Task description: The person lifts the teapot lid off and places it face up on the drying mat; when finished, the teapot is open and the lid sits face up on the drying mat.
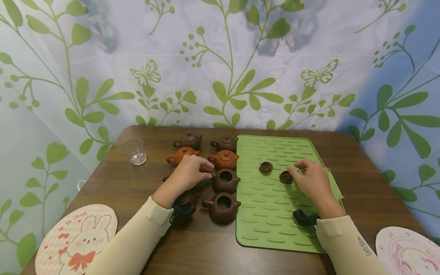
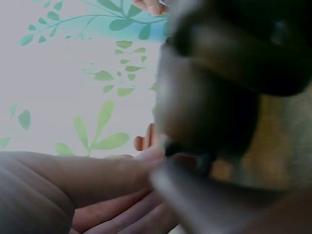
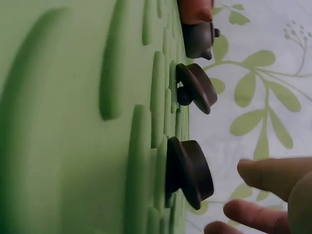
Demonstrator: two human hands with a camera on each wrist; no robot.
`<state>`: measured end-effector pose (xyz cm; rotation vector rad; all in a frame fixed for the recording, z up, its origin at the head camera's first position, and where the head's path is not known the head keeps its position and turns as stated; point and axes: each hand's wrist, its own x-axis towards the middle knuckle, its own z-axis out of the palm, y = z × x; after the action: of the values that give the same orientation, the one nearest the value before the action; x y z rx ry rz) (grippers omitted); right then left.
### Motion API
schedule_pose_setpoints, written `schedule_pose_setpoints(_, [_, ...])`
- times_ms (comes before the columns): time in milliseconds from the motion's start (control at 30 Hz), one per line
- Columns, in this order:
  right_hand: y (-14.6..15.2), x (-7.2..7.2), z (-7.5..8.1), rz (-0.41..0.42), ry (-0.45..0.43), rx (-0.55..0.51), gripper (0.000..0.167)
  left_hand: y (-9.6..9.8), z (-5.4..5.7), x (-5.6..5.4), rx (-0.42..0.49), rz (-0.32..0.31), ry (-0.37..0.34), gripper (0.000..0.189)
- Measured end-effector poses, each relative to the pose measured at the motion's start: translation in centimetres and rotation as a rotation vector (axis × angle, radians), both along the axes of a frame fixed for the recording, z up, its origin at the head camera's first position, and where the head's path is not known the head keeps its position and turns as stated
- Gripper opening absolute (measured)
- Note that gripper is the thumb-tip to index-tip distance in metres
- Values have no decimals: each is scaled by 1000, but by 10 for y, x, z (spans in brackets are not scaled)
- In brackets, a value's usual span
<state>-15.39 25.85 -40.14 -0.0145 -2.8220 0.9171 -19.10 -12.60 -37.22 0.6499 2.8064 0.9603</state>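
Note:
Between thumb and fingertips my left hand (image 1: 190,173) pinches the handle side of a dark brown teapot (image 1: 225,181) whose top is uncovered. Seen from the left wrist, the thumb (image 2: 122,170) meets a dark handle there, much of it blurred. In front of that pot stands another lidless brown teapot (image 1: 221,214). My right hand (image 1: 312,179) hovers over the green mat, fingers loosely bent. Just beyond its fingertips a small brown lid (image 3: 190,170) lies upside down, apart from them in the right wrist view. A second upturned lid (image 1: 266,167) lies to its left.
Behind the lidless pots stand two orange teapots (image 1: 225,159) and two lidded dark ones (image 1: 225,143). More dark pots sit partly hidden under my left arm. The green mat (image 1: 261,214) borders the pots. A clear glass (image 1: 137,152) and a rabbit placemat (image 1: 80,236) are leftward.

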Motion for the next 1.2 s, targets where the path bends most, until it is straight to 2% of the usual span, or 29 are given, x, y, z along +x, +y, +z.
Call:
schedule_pose_setpoints(200, [-6,-3,7,-11,81,47,40,1,15,-4,-20,-49,32,23])
schedule_pose_setpoints(333, [-16,-9,12,22,87,54,41,4,26,-13,-24,-53,19,25])
schedule_pose_setpoints(433, [-27,-13,16,55,79,60,41,4,30,-24,-30,-38,4,24])
schedule_pose_setpoints(600, [-52,-20,22,112,95,71,38,-1,26,-44,-52,-8,8,24])
schedule_pose_setpoints(667, [-63,-25,25,140,123,86,36,-3,24,-52,-67,-11,13,24])
schedule_pose_setpoints(833, [-90,-39,31,235,173,131,34,-3,21,-64,-105,-33,-27,29])
schedule_pose_setpoints(1067, [-122,-58,39,374,100,177,42,1,20,-79,-108,-43,-86,36])
schedule_pose_setpoints(1200, [-133,-68,39,438,49,193,44,1,19,-83,-117,-42,-111,39])
